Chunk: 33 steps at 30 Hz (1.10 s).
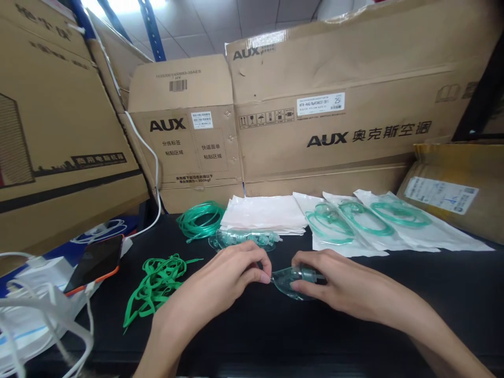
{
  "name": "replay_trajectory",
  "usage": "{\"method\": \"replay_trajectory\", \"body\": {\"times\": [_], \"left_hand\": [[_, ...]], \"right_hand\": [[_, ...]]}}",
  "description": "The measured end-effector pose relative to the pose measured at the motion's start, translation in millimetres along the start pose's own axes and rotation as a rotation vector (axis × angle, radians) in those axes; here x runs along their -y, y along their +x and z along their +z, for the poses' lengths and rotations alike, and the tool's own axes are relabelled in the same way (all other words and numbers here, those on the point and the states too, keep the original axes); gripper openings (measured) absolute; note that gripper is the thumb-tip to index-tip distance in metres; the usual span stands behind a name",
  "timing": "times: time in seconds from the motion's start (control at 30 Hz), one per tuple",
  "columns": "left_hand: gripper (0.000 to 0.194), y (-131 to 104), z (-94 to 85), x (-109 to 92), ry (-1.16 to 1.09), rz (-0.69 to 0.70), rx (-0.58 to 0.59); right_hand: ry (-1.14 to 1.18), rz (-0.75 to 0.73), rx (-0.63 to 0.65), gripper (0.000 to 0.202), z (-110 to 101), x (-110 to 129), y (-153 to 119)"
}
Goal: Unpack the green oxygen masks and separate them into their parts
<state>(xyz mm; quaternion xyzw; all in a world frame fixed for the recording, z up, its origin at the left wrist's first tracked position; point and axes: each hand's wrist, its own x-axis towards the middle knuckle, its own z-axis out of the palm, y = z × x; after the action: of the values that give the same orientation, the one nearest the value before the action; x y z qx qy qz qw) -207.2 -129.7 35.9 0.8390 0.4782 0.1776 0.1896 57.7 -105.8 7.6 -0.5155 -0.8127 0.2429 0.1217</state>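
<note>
A clear green-tinted plastic mask (291,278) is held low over the black table. My right hand (331,275) is closed round its right part, thumb in front and fingers behind. With thumb and index finger together, my left hand (248,268) pinches the mask's left tip, where a small metal-looking piece shows. Behind my left hand lie more clear masks (248,238). A coil of green tubing (200,220) rests at the back, and a tangle of green elastic straps (157,286) is to the left of my left forearm.
White pouches (262,212) are stacked at the back; filled pouches with green tubing (366,223) lie to their right. A phone (96,262) and white cables are at the left. Cardboard boxes (326,105) stand behind the black table (252,336).
</note>
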Motion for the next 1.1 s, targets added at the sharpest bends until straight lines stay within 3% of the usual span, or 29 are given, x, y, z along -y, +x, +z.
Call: {"method": "replay_trajectory", "body": {"times": [0.23,0.63,0.7,0.87,1.1], "left_hand": [[0.016,5.4,13.7,1.6,0.02,0.065,0.019],[0.003,9.5,12.9,2.2,-0.066,0.021,-0.03],[0.01,12.6,12.2,3.8,-0.138,0.0,-0.055],[0.035,17.8,9.5,5.4,-0.37,-0.126,-0.151],[0.047,15.8,7.8,-7.3,-0.357,-0.13,-0.266]], "right_hand": [[-0.015,-0.033,-0.004,0.038,-1.8,2.8,1.1],[0.021,-0.042,-0.01,0.038,0.9,3.2,3.3],[0.026,-0.051,-0.024,0.039,-1.2,3.4,2.9],[0.114,-0.175,-0.177,0.041,-7.6,7.7,0.5],[0.226,-0.278,-0.378,0.029,-2.0,24.3,0.0]]}}
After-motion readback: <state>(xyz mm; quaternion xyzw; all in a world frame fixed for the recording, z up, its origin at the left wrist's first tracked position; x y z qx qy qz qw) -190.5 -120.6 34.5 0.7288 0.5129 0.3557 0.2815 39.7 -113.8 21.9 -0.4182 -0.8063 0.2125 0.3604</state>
